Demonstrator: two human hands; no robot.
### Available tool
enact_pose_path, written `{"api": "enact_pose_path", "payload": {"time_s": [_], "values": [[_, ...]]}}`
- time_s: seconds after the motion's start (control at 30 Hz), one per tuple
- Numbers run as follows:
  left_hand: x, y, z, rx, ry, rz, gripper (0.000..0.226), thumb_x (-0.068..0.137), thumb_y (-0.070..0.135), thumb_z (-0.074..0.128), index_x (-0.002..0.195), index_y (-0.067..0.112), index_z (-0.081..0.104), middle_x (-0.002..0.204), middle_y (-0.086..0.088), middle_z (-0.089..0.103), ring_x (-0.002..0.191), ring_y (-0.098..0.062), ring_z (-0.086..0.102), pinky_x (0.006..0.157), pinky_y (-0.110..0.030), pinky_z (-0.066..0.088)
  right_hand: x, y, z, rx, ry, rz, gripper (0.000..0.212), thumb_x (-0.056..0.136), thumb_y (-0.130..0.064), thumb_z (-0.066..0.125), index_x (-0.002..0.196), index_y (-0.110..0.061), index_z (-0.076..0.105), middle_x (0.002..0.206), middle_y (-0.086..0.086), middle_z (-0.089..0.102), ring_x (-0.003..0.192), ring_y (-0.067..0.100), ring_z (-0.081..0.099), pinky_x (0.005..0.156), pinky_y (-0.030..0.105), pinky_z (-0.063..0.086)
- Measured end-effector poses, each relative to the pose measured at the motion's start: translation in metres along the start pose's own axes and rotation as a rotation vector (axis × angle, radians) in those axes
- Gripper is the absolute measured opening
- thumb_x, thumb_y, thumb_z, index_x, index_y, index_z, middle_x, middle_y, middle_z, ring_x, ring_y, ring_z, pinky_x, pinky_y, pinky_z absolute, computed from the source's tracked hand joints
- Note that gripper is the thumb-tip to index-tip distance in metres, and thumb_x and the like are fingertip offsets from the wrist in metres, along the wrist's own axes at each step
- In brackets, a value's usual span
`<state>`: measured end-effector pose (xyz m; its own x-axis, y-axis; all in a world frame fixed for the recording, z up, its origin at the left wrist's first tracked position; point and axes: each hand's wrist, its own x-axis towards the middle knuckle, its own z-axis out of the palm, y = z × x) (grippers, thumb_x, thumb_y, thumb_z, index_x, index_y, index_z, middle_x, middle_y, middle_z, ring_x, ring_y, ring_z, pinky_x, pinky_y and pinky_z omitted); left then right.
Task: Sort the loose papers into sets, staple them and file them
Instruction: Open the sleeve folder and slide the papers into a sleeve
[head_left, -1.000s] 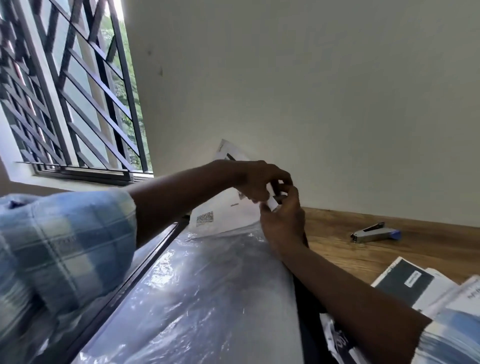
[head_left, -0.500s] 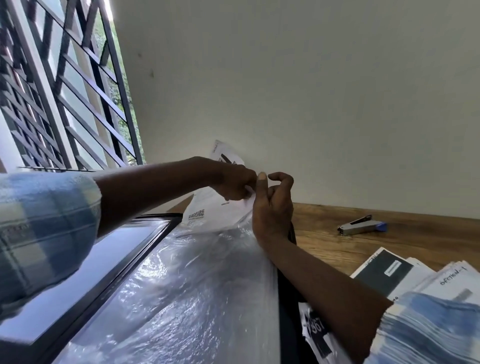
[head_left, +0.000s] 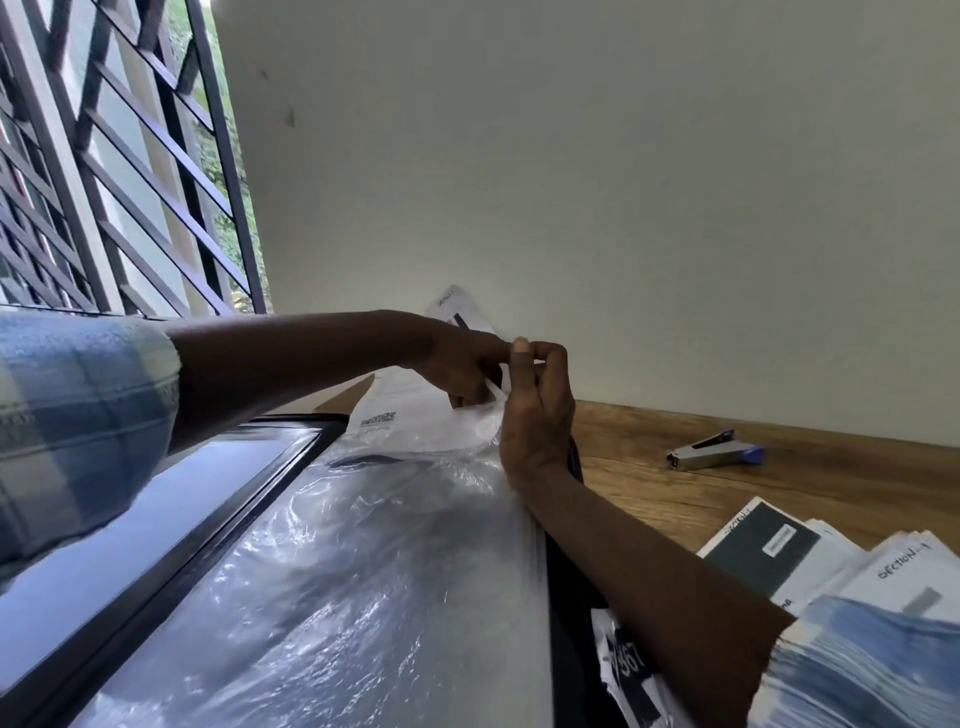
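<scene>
A clear plastic sleeve (head_left: 363, 571) lies on the wooden table (head_left: 727, 493); right of it a stack of printed papers (head_left: 810, 551), behind them a metal stapler (head_left: 714, 451).

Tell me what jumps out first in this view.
Both hands meet at centre: the left hand and right hand work a paper set into the top of a clear plastic sleeve. A stapler lies on the wooden desk, far right.

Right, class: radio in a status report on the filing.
Both hands, left and right, pinching sleeve mouth. Papers partly in. Stapler idle. Nothing blocking.
</scene>
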<state>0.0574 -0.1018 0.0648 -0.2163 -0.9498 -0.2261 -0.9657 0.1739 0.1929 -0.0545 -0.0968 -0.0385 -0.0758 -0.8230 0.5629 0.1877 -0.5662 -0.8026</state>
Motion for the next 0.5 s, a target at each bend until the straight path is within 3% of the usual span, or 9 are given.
{"api": "enact_pose_path", "payload": {"time_s": [0.1,0.2,0.27,0.33,0.4,0.5], "values": [[0.008,-0.006,-0.003,0.06,-0.024,0.011,0.035,0.091,-0.008,0.059,0.082,0.025,0.062,0.06,0.013,0.066,0.063,-0.009,0.065,0.062,-0.025,0.052,0.002,0.0,-0.002,0.038,0.018,0.176,0.015,0.088,-0.035,0.045,0.087,-0.025,0.057,0.095,0.007,0.064,0.083,0.022,0.057,0.069,0.033,0.043],[0.011,-0.003,-0.007,0.03,-0.049,0.011,0.039,0.096,-0.004,0.059,0.082,0.032,0.067,0.058,0.02,0.067,0.06,-0.004,0.066,0.063,-0.022,0.056,0.008,-0.003,-0.005,-0.147,0.038,0.286,0.009,0.09,-0.02,0.05,0.089,-0.025,0.058,0.106,0.006,0.064,0.092,0.023,0.06,0.076,0.035,0.048],[0.011,-0.002,-0.008,0.006,-0.042,-0.002,0.044,0.098,-0.001,0.059,0.076,0.037,0.068,0.058,0.015,0.068,0.061,-0.002,0.068,0.066,-0.024,0.058,0.023,-0.011,-0.011,-0.331,-0.002,0.341,0.006,0.088,-0.022,0.052,0.087,-0.026,0.056,0.108,0.004,0.063,0.094,0.024,0.061,0.08,0.037,0.051],[0.011,-0.002,-0.01,-0.018,-0.024,0.0,0.046,0.098,0.001,0.059,0.072,0.037,0.07,0.065,0.004,0.071,0.07,-0.015,0.072,0.072,-0.032,0.062,0.041,-0.021,-0.022,-0.53,-0.177,0.37,0.013,0.085,-0.03,0.055,0.088,-0.018,0.058,0.097,0.005,0.064,0.087,0.026,0.062,0.071,0.034,0.048],[0.01,0.0,-0.011,0.011,-0.016,0.005,0.035,0.099,0.002,0.057,0.086,0.03,0.073,0.071,-0.001,0.07,0.07,-0.019,0.071,0.079,-0.037,0.063,0.052,-0.028,-0.033,-0.569,-0.312,0.437,0.033,0.08,-0.038,0.057,0.094,-0.009,0.063,0.091,0.007,0.069,0.078,0.026,0.066,0.063,0.03,0.048],[0.008,0.002,-0.011,0.061,0.002,0.007,0.028,0.098,0.002,0.057,0.113,0.017,0.075,0.073,-0.001,0.069,0.059,-0.006,0.066,0.075,-0.034,0.062,0.048,-0.034,-0.045,-0.41,-0.477,0.642,0.038,0.089,-0.042,0.063,0.099,-0.006,0.068,0.082,0.008,0.069,0.058,0.021,0.063,0.056,0.027,0.047]]}}
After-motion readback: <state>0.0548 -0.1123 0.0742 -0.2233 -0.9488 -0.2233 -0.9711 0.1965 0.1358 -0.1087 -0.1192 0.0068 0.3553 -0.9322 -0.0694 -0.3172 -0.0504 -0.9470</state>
